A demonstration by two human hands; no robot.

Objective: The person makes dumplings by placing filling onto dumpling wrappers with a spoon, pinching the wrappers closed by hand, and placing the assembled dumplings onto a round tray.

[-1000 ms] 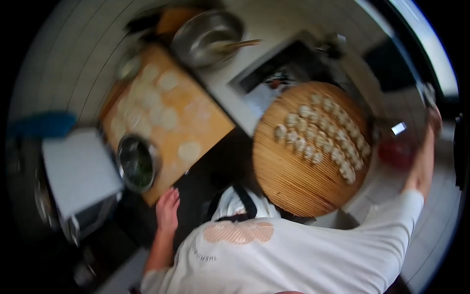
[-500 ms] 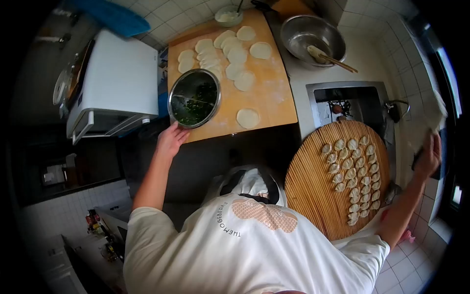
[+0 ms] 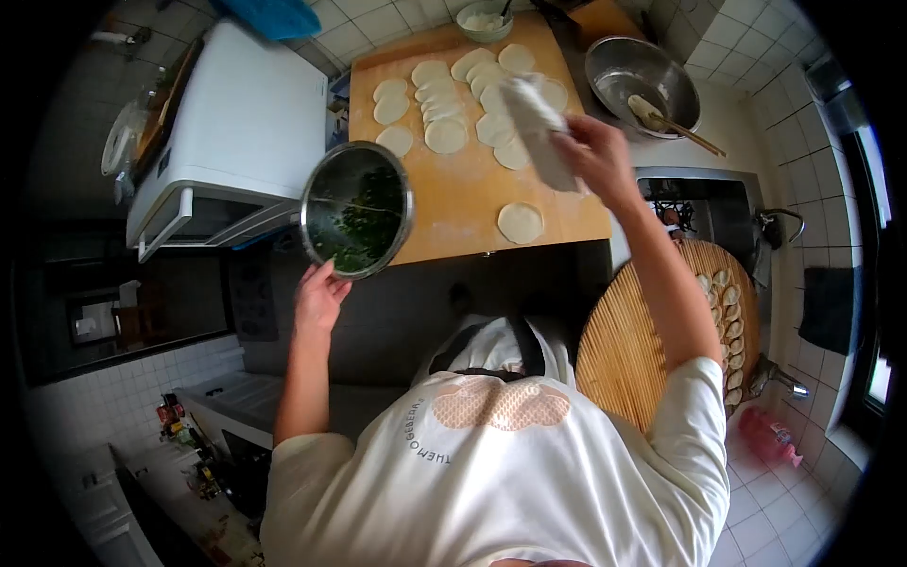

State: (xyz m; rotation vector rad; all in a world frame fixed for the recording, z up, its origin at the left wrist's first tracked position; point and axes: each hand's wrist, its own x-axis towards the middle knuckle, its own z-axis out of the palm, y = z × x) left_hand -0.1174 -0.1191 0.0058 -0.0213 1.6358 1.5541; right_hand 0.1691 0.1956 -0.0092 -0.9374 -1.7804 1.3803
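My left hand (image 3: 321, 297) grips the lower rim of a metal bowl (image 3: 328, 184) holding chopped dark greens. The bowl is tilted at the left front corner of the wooden board (image 3: 453, 208). My right hand (image 3: 601, 161) is closed on a white cloth (image 3: 540, 132), which hangs over the board's right part and hides some dough there. Round dough wrappers (image 3: 446, 135) lie in overlapping rows on the board. A single wrapper (image 3: 521, 223) sits near its front edge.
At right, a round slatted tray (image 3: 609, 354) carries rows of dumplings (image 3: 734, 331), partly hidden by my right arm. A large metal bowl (image 3: 642, 71) with a wooden-handled utensil stands behind the sink (image 3: 727, 203). A white appliance (image 3: 241, 104) is left of the board.
My right hand has swung left from the wall at right to above the board, bringing the white cloth. My left hand still holds the bowl, now shifted slightly left off the board's corner.
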